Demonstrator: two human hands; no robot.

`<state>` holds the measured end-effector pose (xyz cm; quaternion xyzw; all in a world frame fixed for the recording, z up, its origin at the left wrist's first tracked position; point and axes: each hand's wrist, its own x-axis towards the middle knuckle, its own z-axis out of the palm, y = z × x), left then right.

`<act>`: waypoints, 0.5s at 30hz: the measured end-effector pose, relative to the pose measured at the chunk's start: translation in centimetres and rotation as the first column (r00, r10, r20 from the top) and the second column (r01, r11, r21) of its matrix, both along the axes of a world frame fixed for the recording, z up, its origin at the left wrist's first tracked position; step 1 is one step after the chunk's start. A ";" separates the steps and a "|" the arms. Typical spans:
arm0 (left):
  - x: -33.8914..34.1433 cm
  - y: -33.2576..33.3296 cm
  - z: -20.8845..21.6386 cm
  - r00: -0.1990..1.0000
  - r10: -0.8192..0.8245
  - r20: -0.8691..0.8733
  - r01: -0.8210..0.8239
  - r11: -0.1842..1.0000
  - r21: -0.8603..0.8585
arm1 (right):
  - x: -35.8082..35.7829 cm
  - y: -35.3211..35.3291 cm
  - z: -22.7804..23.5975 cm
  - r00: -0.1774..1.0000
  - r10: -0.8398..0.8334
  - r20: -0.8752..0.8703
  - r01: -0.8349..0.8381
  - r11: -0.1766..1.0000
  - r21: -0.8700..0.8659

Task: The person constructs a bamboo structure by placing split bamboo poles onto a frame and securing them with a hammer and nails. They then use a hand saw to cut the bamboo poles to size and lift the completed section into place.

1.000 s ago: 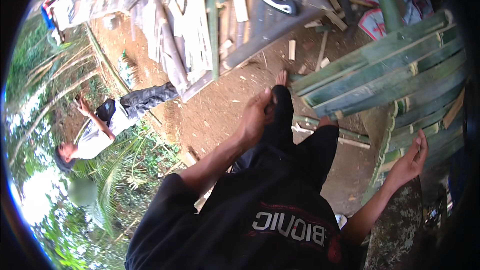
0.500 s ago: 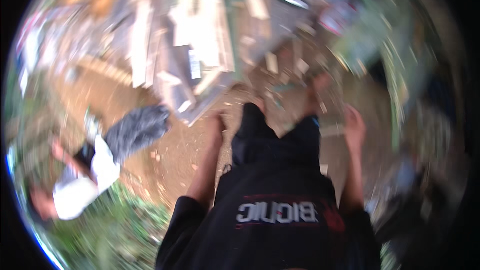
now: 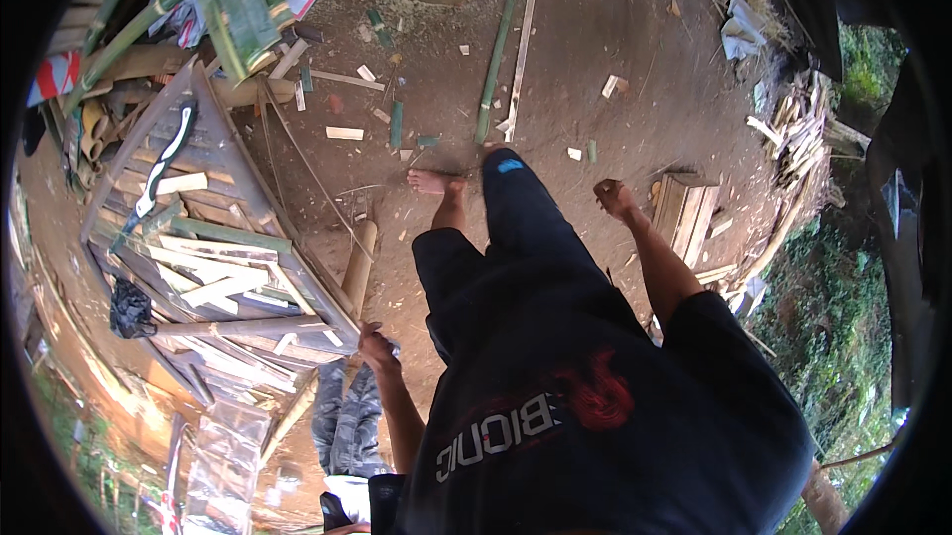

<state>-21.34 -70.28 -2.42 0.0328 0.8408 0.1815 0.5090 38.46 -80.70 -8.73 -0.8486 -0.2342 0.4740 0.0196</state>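
Note:
My left hand [image 3: 376, 348] hangs at the near right corner of the wooden work table [image 3: 273, 193], fingers loosely bent and holding nothing I can see. Whether it touches the edge I cannot tell. My right hand [image 3: 613, 199] is out over the dirt floor with its fingers curled in, nothing visible in them. Bamboo strips [image 3: 213, 267] lie piled on the table, beside a tool with a curved black and white handle [image 3: 167, 163] and a crumpled black plastic bag [image 3: 130, 308]. My bare left foot [image 3: 436, 182] shows on the ground.
Ahead on the dirt lie a green bamboo piece [image 3: 499, 59], a long pale strip [image 3: 523, 54] and scattered offcuts. A small wooden block [image 3: 684, 218] sits at right, near a pile of split wood [image 3: 798, 128]. Another person's camouflage trousers [image 3: 349, 421] show at lower left.
My view has swung to the right, so the table now sits on the left and open dirt floor lies ahead. Blur has cleared. My left hand is now by the table corner.

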 end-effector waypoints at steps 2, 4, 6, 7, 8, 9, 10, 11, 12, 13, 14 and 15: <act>0.9 -2.0 -2.6 0.960 -0.254 -0.121 0.256 0.967 0.001 | -2.0 2.7 0.5 0.981 -0.174 -0.091 0.178 0.983 0.045; 5.1 -0.7 -1.2 0.908 -0.419 -0.018 0.407 0.891 -0.202 | -2.2 2.8 -5.1 0.994 -0.070 -0.079 0.088 0.964 0.250; 5.8 -3.4 -4.4 0.660 -0.728 -0.185 0.722 0.682 -0.111 | -3.1 4.0 -9.5 0.995 0.010 -0.099 0.026 0.937 0.348; 7.5 -2.9 -5.1 0.597 -0.781 -0.184 0.766 0.623 -0.156 | -3.3 3.6 -14.0 0.988 0.016 -0.153 0.034 0.947 0.320; 10.5 -4.0 -5.1 0.571 -0.801 -0.183 0.776 0.599 -0.199 | -2.4 3.8 -19.2 0.976 0.070 -0.205 -0.006 0.955 0.297; 12.2 -5.1 -6.4 0.598 -0.765 -0.236 0.753 0.638 -0.162 | -2.5 4.5 -25.5 0.967 0.186 0.172 -0.245 0.863 0.442; 13.3 -6.4 -7.6 0.621 -0.732 -0.281 0.731 0.670 -0.131 | -2.8 4.9 -32.2 0.820 0.212 0.531 -0.494 0.730 0.472; 14.7 -7.6 -8.6 0.633 -0.712 -0.305 0.690 0.697 -0.194 | -2.3 7.1 -36.4 0.841 0.287 0.459 -0.487 0.771 0.410; 15.8 -8.1 -11.0 0.640 -0.694 -0.330 0.651 0.718 -0.246 | -1.7 9.3 -40.2 0.856 0.355 0.375 -0.482 0.811 0.331; 15.0 -9.0 -15.8 0.608 -0.386 -0.694 0.731 0.614 0.298 | -1.9 10.4 -43.4 0.960 0.280 0.006 -0.272 0.926 0.261; 14.8 -10.1 -18.4 0.603 -0.409 -0.685 0.739 0.611 0.285 | -2.0 11.6 -46.5 0.953 0.099 -0.285 -0.084 0.994 0.066; 15.0 -11.4 -22.3 0.563 -0.305 -0.768 0.745 0.590 0.311 | -0.8 13.5 -51.4 0.933 -0.063 -0.353 0.101 0.991 0.089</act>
